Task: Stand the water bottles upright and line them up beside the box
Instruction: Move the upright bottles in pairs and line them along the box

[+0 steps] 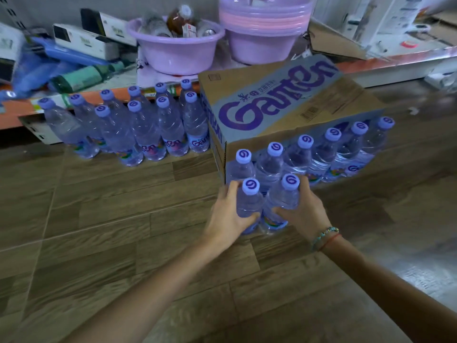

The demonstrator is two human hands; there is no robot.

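Both hands are down on the floor (103, 219) now: the left hand (228, 216) wraps one upright bottle (249, 201), the right hand (303, 209) grips its neighbour (282, 199), the two touching. They stand just in front of a row of bottles (321, 154) lined against the box (279, 100). More bottles (138, 129) stand left of it.

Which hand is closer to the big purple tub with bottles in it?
The left. The left hand sits on the side toward the purple tub, holding a bottle. The right hand is farther over, holding the other bottle. Both are far from it.
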